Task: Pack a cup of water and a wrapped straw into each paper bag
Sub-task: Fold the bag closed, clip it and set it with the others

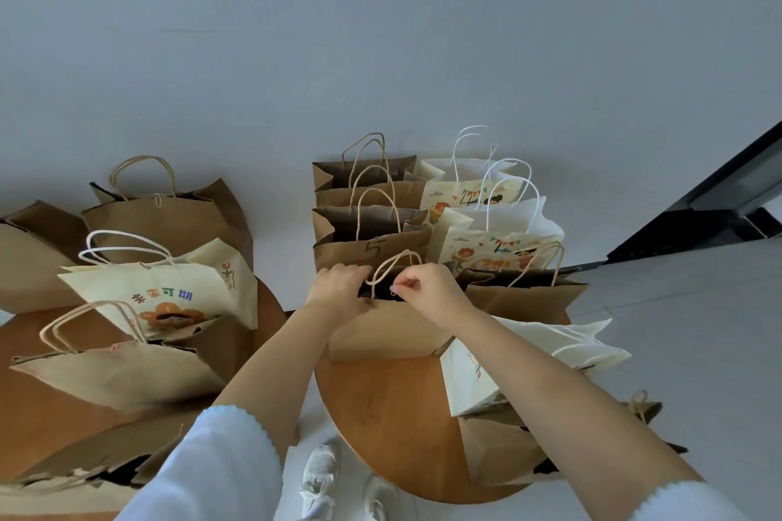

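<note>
A brown paper bag (381,330) stands open on the right round wooden table (393,427). My left hand (340,286) grips the left part of its top rim. At the rim's middle my right hand (425,290) pinches a small pink paper clip (394,289), beside the twine handle (391,266). The bag's inside is dark, so its contents are hidden. No cup or straw shows anywhere.
Several more brown and cream printed bags (478,220) stand behind and right of this one. On the left wooden table (50,406) stand bags whose tops are clipped, among them a cream one (169,296). White shoes (321,474) show on the floor. A dark frame (719,199) is at right.
</note>
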Motion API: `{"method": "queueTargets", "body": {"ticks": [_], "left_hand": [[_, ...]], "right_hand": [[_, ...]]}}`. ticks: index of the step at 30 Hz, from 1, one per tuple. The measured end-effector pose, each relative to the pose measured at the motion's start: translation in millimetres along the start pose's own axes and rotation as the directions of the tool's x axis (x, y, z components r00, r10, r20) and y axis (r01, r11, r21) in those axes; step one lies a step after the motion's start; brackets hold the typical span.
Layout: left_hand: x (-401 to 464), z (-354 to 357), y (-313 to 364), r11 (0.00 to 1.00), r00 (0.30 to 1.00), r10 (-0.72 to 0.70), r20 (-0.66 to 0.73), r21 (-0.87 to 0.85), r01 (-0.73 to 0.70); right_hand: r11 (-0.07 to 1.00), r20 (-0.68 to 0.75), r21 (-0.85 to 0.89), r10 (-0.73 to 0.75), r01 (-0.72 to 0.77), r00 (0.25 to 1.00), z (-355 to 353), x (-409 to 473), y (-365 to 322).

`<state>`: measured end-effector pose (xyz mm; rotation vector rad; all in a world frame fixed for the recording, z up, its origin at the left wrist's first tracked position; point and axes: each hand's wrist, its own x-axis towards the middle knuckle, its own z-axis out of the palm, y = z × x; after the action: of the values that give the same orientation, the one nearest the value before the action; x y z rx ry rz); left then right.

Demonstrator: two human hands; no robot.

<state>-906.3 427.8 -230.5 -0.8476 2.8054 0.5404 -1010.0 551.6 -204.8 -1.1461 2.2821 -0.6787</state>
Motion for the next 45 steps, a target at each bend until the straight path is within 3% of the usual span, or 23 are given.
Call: {"method": "queueTargets", "body": {"ticks": [11, 38, 45], "left_hand": [[9, 5, 13, 0.983, 0.994, -0.092, 0.051, -0.155, 0.098], [20, 6, 5, 0.984, 0.989, -0.097, 0.114, -0.136, 0.112], [23, 10, 4, 0.975, 0.988, -0.112, 0.111, -0.179, 0.131]], "right_hand": [[0.997, -0.035, -0.071, -0.002, -0.001, 0.999, -10, 1, 4], [0.996, -0.026, -0.036, 0.078, -0.079, 0.997, 9, 23, 3], [0.992, 0.040, -0.113, 0.059, -0.054, 0.997, 12, 25, 7]]}}
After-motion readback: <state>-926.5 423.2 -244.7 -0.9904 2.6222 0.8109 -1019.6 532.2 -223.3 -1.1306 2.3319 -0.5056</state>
